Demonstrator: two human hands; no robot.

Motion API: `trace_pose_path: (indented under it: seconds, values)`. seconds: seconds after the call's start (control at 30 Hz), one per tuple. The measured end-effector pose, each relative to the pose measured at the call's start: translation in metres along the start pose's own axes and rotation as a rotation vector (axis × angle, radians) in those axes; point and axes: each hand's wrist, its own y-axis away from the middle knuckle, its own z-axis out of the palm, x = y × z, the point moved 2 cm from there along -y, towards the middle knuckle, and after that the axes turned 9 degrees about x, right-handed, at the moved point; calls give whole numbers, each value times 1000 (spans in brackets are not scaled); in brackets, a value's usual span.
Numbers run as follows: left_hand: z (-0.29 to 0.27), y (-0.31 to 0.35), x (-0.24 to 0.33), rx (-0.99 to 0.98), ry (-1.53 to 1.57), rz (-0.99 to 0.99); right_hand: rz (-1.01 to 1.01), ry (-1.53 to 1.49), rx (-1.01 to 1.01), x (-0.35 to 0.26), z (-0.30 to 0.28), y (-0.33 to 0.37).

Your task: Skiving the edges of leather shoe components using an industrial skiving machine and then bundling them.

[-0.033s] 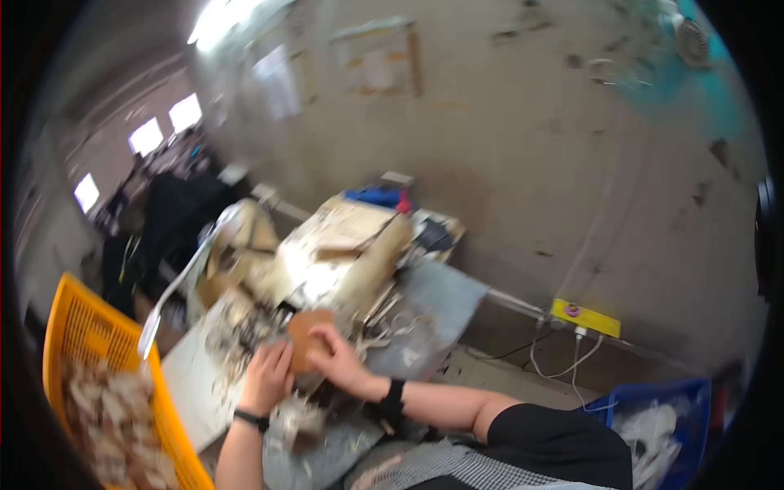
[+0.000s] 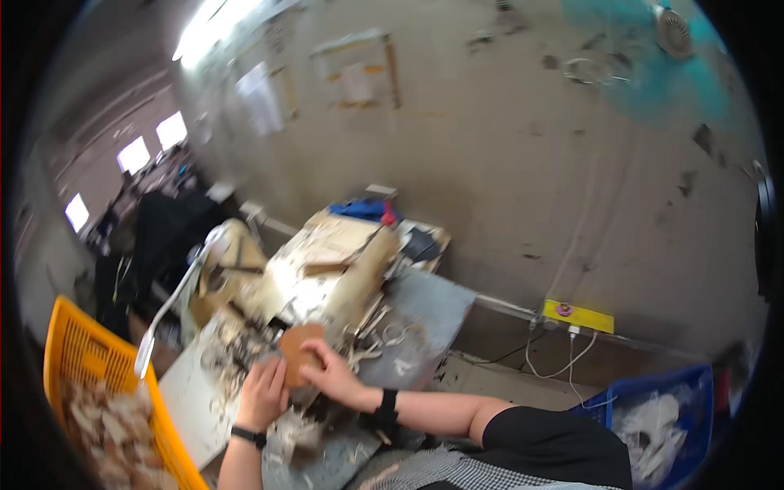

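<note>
A flat brown piece that looks like leather is held up at the near end of a cream-coloured machine. My right hand grips it from the right, thumb and fingers closed on its edge. On the other side my left hand has its fingers bent together against the lower left edge; the fingertips are partly hidden. Pale scraps and shavings lie heaped left of the machine, and more scraps lie below my hands. A white lamp on a bent arm stands to the left.
An orange crate of pale cut pieces stands at the left. Scissors and other tools lie on the grey tabletop right of the machine. Farther right are a yellow power strip with cables and a blue crate holding white material.
The whole view has shifted a little, so the machine and table sit lower and farther left. Both hands stay at the brown piece, with little other visible movement.
</note>
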Motion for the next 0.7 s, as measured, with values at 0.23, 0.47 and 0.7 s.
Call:
trace_pose_path:
  seconds: [0.23,0.47,0.7]
  values:
    - [4,-17,-2,78,58,-37,18,-13,84,-3,-3,-8]
    - [8,-15,2,71,23,-35,78,50,37,-3,-7,-12]
    - [3,-10,-6,128,12,-20,148,78,24,-15,-4,-3]
